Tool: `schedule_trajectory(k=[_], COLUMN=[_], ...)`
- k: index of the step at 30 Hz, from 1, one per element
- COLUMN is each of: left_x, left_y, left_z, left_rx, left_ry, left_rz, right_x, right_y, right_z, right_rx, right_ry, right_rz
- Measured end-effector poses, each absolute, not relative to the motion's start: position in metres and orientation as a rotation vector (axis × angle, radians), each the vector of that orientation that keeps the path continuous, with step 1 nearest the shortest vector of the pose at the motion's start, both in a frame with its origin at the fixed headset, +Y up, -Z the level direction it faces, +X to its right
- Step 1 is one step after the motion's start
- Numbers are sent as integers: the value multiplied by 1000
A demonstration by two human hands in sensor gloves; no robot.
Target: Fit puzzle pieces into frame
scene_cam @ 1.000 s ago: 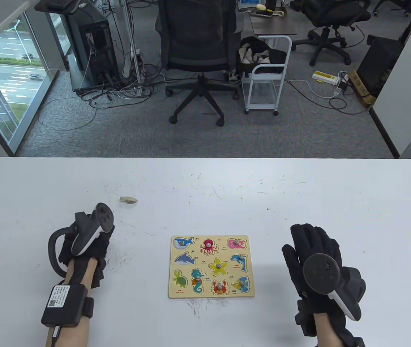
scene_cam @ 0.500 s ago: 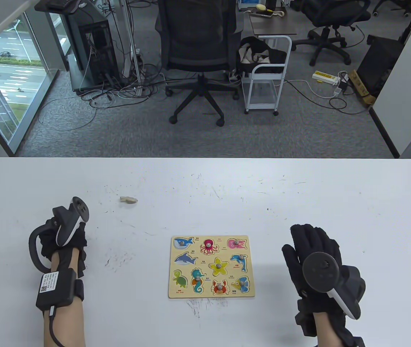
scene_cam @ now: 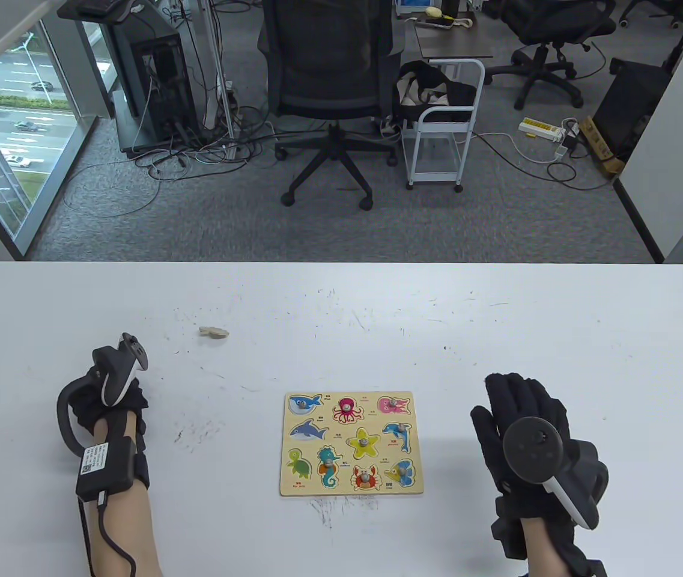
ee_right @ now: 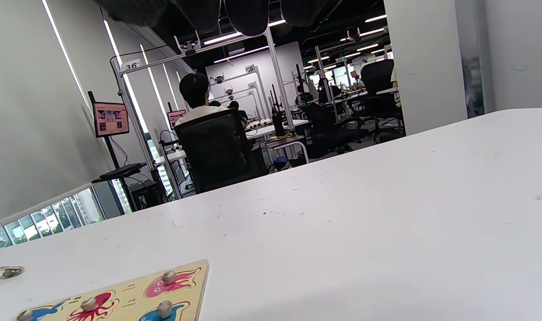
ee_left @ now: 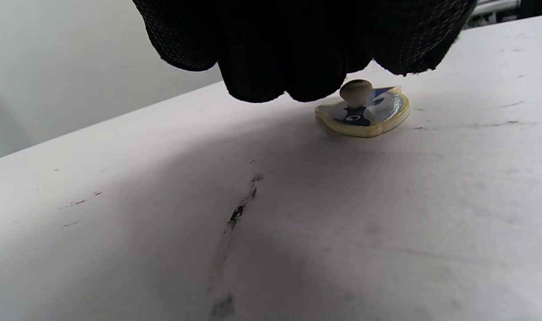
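One frame lies flat on the tabletop, at 6 o'clock from its centre, between your two hands. The frame shows nine sea-animal places in three rows of three. Seven carry a peg knob; the whale at 11 o'clock and the shark at 9 o'clock show none in the table view.

One loose piece lies flat on the tabletop, blue-printed, with one knob standing up. In the left wrist view it sits just beyond the fingers of your left hand, which hang curled above the tabletop; whether they touch the knob cannot be told. That hand is at 9 o'clock from the frame, well apart from it.

Your right hand is at 3 o'clock from the frame, fingers straight and together, holding nothing.

One small pale object lies at 11 o'clock from the frame, apart from both hands; what it is cannot be told.

Each hand bears one tracker.
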State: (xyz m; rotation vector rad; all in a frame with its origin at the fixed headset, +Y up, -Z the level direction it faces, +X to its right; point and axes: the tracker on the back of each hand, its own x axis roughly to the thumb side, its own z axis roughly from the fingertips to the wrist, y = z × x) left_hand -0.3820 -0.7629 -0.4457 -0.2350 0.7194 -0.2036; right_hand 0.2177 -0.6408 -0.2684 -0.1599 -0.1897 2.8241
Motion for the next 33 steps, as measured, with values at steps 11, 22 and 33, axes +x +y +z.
schedule_trajectory(k=[11, 22, 33], left_x=[-380, -381, -347], left_y=[-774, -780, -753], left_z=[-449, -453, -446], left_rx=[-216, -163, -73], left_ry=[721, 701, 534], left_rz=[-246, -231, -147], right_x=[216, 215, 213], right_y=[-642, -642, -643], right_z=[-270, -270, -270], right_rx=[-168, -168, -146], right_ry=[-187, -180, -184], right_rz=[2841, 2845, 2846])
